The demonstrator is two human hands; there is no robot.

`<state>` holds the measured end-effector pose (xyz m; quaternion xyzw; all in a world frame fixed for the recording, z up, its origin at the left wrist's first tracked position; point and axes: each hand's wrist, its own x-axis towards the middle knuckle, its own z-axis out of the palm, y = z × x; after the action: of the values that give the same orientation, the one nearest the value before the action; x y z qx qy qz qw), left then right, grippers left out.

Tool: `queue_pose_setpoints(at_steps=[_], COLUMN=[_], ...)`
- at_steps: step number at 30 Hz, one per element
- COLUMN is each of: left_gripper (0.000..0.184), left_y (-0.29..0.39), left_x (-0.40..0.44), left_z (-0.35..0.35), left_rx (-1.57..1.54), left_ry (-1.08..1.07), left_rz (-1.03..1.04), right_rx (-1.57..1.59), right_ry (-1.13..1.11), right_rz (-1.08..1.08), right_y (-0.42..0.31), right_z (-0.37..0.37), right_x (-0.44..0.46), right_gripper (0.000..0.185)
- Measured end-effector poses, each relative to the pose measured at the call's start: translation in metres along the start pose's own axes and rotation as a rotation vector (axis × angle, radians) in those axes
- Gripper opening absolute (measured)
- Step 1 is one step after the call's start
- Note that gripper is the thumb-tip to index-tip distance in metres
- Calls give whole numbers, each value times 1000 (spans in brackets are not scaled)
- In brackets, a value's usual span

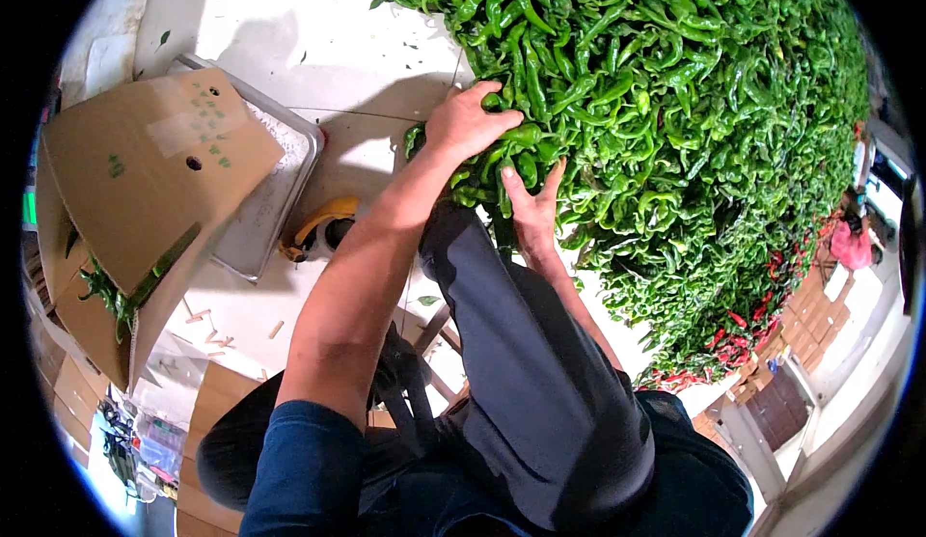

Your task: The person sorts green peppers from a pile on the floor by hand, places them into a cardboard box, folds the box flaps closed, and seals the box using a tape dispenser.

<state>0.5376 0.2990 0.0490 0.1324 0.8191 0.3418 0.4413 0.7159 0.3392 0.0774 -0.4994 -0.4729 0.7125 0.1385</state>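
A large heap of green chili peppers (666,103) covers the floor ahead and to the right. At its near edge, my left hand (465,124) is curled over several peppers, with one showing between the fingers and thumb. Close by, my right hand (533,211) cups peppers from the near side, thumb and one finger visible around them; its other fingers are hidden. A small bunch of peppers (521,151) lies between the two hands, against the heap. My knee in dark trousers is just below them.
A cardboard box (164,170) with peppers inside stands at left, over a grey tray (304,141). A yellow-and-black object (333,217) lies on the pale tiled floor near my left forearm. Red peppers (738,339) mix in at the heap's far right. A person in pink (851,246) is beyond.
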Motion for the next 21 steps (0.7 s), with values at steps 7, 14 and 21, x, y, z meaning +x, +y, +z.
queue_pose_setpoints(at_steps=[7,14,21], left_gripper=[104,74,56], left_y=[-1,-6,4], left_x=[28,2,-24], left_z=[0,21,12], left_rx=[-42,-248,-224], left_ry=[-118,-15,-12], left_rz=[-91,-58,-78], right_rx=[260,512,457], right_ry=[7,-49,93], right_rz=[360,417,408], right_y=[3,-2,1], right_z=[-13,-1,5], right_x=[35,42,26], right_gripper=[72,42,36])
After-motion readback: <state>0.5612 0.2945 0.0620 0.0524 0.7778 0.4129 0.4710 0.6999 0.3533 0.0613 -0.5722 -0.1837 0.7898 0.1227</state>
